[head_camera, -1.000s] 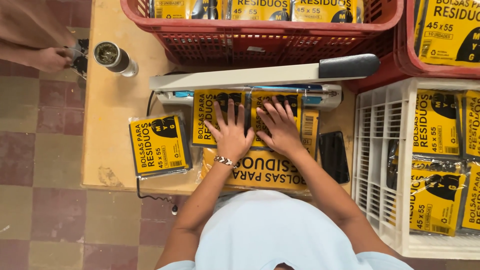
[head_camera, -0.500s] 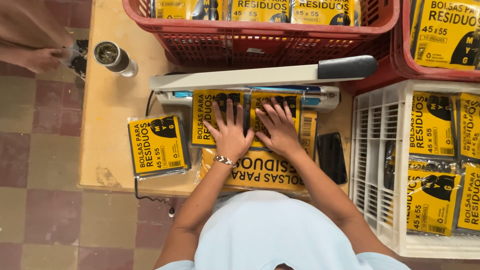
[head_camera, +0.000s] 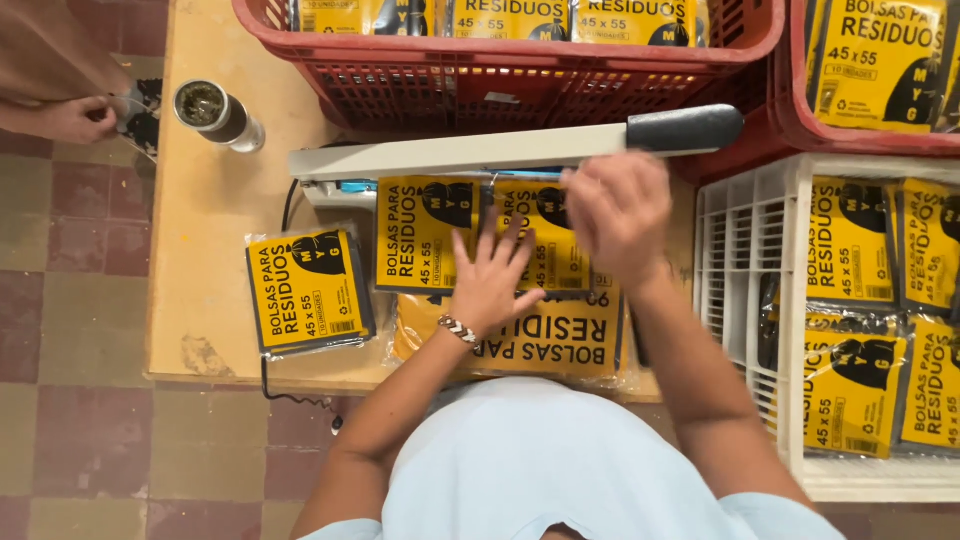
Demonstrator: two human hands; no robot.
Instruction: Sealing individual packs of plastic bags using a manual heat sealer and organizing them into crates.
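— Head view first: what do we see at the sealing bar [head_camera: 480, 152]?

— We see the long pale bar with its dark handle lying across the wooden table [head_camera: 205, 250], and two yellow packets [head_camera: 470, 232] side by side just below it, their upper edges tucked under the bar. Our left hand [head_camera: 490, 283] lies flat on those packets, fingers spread apart, pressing down and gripping nothing. A beaded bracelet [head_camera: 459, 329] sits on that wrist.

— And the right hand [head_camera: 618, 212]?

— We find it raised just below the bar's handle end, blurred, fingers loosely curled and a little apart; it holds nothing that we can make out.

— What else lies near the bar?

— Below the two packets we see a stack of larger yellow bags [head_camera: 560, 340], print upside down. Left of the packets lies a single yellow packet [head_camera: 308, 290]. Above the bar stands a red crate [head_camera: 500, 80] of more packets; right of it, a white crate [head_camera: 745, 260], likewise filled. Far left of the bar stands a metal cup [head_camera: 212, 110], and beyond it another person's hand [head_camera: 75, 118].
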